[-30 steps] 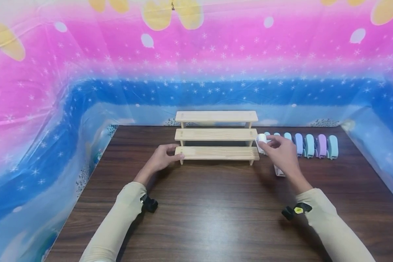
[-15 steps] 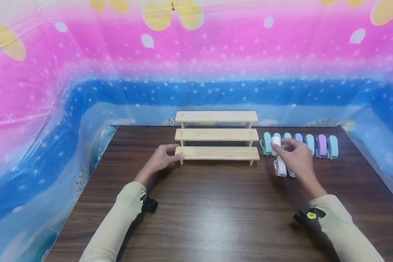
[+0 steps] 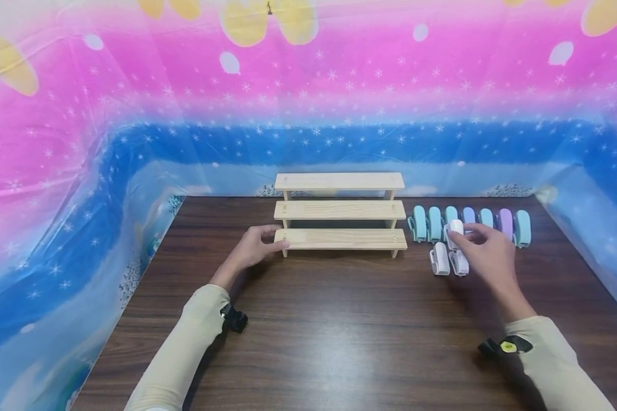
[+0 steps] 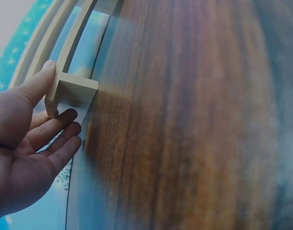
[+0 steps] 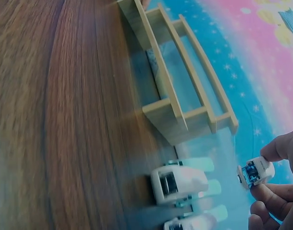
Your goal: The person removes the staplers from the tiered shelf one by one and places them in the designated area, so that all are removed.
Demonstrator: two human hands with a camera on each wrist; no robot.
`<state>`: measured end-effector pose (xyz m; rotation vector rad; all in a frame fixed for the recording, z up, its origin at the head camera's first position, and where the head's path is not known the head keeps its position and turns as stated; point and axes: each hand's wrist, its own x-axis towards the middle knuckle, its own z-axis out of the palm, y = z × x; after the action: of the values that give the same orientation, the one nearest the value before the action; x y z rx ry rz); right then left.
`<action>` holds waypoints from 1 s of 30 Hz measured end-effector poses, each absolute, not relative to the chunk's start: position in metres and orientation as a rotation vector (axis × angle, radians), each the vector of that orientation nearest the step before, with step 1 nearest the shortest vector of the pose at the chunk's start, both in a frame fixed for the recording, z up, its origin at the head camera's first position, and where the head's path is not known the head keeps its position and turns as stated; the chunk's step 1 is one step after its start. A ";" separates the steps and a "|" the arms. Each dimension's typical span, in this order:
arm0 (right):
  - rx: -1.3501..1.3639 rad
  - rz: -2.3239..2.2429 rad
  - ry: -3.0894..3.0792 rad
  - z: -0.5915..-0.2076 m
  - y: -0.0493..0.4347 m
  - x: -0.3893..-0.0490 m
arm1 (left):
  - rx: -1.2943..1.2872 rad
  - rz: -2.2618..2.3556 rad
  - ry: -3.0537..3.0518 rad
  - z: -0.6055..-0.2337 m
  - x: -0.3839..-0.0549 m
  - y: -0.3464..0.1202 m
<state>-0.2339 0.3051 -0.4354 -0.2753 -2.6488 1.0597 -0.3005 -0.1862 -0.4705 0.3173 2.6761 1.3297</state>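
Note:
A three-step wooden display stand (image 3: 339, 238) stands at the back of the table. My left hand (image 3: 257, 248) grips the left end of its lowest step; in the left wrist view the thumb lies on the board's upper face, with fingertips around the end. My right hand (image 3: 493, 251) pinches a small white stapler-like device (image 3: 456, 228) between thumb and fingers. In the right wrist view this device (image 5: 264, 168) shows a dark slot at its front. Two matching white devices (image 3: 441, 260) rest on the table just below it in the head view.
Behind the white devices runs a row of several pastel ones, mostly teal (image 3: 418, 224), with a purple one (image 3: 504, 224) near the right end. Dark wood-grain table (image 3: 319, 331) extends toward me. A patterned pink and blue cloth (image 3: 308, 142) hangs along the back and sides.
My right hand has carried the white device rightward, from beside the stand's right end to the far side of the two white ones. The left hand stays at the stand.

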 end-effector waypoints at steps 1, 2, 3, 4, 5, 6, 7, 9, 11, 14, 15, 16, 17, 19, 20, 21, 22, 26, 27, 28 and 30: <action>-0.287 1.053 -2.648 -0.436 0.308 -0.233 | 0.321 1.331 2.674 -0.471 -0.301 -0.186; -0.299 1.054 -2.648 -0.437 0.310 -0.232 | 0.325 1.333 2.675 -0.471 -0.301 -0.186; -0.310 1.053 -2.647 -0.437 0.313 -0.231 | 0.331 1.331 2.678 -0.471 -0.302 -0.187; -0.319 1.051 -2.646 -0.438 0.315 -0.231 | 0.335 1.332 2.679 -0.472 -0.302 -0.187; -0.331 1.058 -2.643 -0.439 0.317 -0.230 | 0.339 1.333 2.681 -0.472 -0.303 -0.187; -0.337 1.051 -2.641 -0.439 0.320 -0.229 | 0.344 1.334 2.682 -0.472 -0.304 -0.187; -0.346 1.047 -2.643 -0.440 0.323 -0.228 | 0.346 1.331 2.684 -0.472 -0.304 -0.187; -0.357 1.039 -2.647 -0.441 0.328 -0.227 | 0.346 1.327 2.687 -0.472 -0.304 -0.188; -0.370 1.034 -2.648 -0.442 0.333 -0.225 | 0.339 1.327 2.685 -0.472 -0.304 -0.188; -0.392 1.032 -2.656 -0.443 0.340 -0.222 | 0.327 1.324 2.683 -0.472 -0.304 -0.188; -0.399 1.032 -2.664 -0.444 0.342 -0.221 | 0.324 1.323 2.683 -0.472 -0.304 -0.188; -0.405 1.026 -2.668 -0.444 0.343 -0.221 | 0.323 1.321 2.684 -0.472 -0.304 -0.188; -0.413 1.020 -2.677 -0.445 0.345 -0.220 | 0.321 1.321 2.683 -0.472 -0.304 -0.188; -0.415 1.018 -2.694 -0.445 0.348 -0.218 | 0.318 1.322 2.681 -0.472 -0.303 -0.189; -0.415 1.012 -2.704 -0.446 0.349 -0.218 | 0.317 1.324 2.680 -0.472 -0.303 -0.188; -0.414 1.005 -2.713 -0.446 0.350 -0.218 | 0.316 1.325 2.679 -0.472 -0.303 -0.188; -0.414 1.002 -2.720 -0.447 0.352 -0.217 | 0.316 1.323 2.680 -0.472 -0.303 -0.188; -0.417 0.989 -2.758 -0.451 0.358 -0.215 | 0.321 1.319 2.679 -0.472 -0.303 -0.188; -0.419 0.985 -2.766 -0.452 0.359 -0.215 | 0.323 1.318 2.678 -0.472 -0.303 -0.187; -0.423 0.984 -2.775 -0.454 0.360 -0.215 | 0.325 1.317 2.677 -0.472 -0.303 -0.187; -0.427 0.976 -2.791 -0.456 0.362 -0.214 | 0.327 1.318 2.673 -0.472 -0.303 -0.187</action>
<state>-0.2144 0.3621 -0.4556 -0.4268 -2.7913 0.9762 -0.3032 -0.1870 -0.4722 0.3274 2.6728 1.3180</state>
